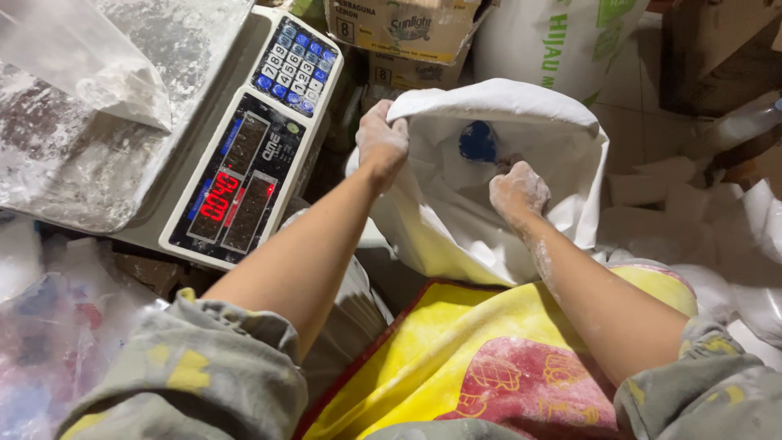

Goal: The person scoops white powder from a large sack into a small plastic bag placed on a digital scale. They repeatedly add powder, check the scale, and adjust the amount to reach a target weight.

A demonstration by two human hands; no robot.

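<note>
My left hand, dusted with white powder, grips the near left rim of a large white sack and holds its mouth open. My right hand, also powdery, reaches into the sack's opening with its fingers curled; whether it grips anything I cannot tell. Deep inside the sack a blue scoop-like object shows just beyond the right hand. A clear plastic bag holding white powder rests on the pan of a digital scale at the left.
The scale has a blue keypad and red lit digits. Cardboard boxes and a white printed sack stand behind. Crumpled plastic bags lie at lower left, more white bags at right. A yellow and red apron covers my lap.
</note>
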